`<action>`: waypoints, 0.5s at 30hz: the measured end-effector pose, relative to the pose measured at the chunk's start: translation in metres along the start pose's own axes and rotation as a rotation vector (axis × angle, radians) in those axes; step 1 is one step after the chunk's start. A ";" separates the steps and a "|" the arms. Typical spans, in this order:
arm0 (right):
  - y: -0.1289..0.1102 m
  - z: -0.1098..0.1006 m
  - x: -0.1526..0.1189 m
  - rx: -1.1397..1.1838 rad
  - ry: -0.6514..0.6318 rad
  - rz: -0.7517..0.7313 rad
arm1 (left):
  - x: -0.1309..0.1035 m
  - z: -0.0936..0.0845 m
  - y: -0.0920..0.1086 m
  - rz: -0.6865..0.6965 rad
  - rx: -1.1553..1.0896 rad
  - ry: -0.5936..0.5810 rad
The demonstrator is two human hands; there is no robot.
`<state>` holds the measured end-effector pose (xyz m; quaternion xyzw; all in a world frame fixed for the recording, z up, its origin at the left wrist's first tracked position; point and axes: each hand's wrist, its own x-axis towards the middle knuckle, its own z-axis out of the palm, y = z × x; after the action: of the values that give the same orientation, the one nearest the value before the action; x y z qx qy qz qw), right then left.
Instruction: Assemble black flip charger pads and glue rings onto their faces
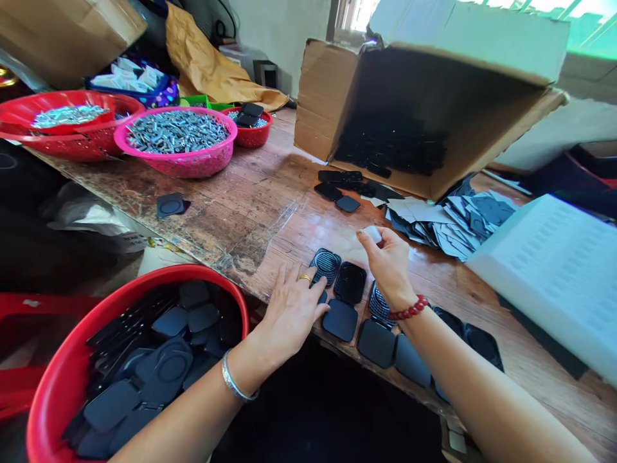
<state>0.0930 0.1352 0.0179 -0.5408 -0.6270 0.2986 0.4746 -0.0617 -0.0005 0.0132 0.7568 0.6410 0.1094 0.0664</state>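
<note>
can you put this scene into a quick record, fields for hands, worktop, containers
left hand: the left hand lies flat over black cases, fingers spread
right hand: the right hand pinches a small white piece
worktop: row of black cases along the near edge
red tub: the red tub, at left, holds more black cases
pink basket: the pink basket holds small metal parts

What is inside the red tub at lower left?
Black flat pieces lie heaped in the red tub; anything deeper, or behind the left forearm, is covered.
</note>
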 end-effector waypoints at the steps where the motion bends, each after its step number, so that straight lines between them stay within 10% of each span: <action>1: 0.000 0.002 0.001 -0.015 -0.006 -0.009 | 0.000 0.000 0.000 0.002 0.005 0.005; 15: -0.022 -0.013 -0.021 -0.289 -0.211 -0.303 | -0.001 0.002 -0.004 0.033 0.002 0.048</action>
<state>0.0955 0.1079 0.0361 -0.4683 -0.7835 0.1861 0.3635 -0.0654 -0.0012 0.0104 0.7643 0.6302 0.1280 0.0482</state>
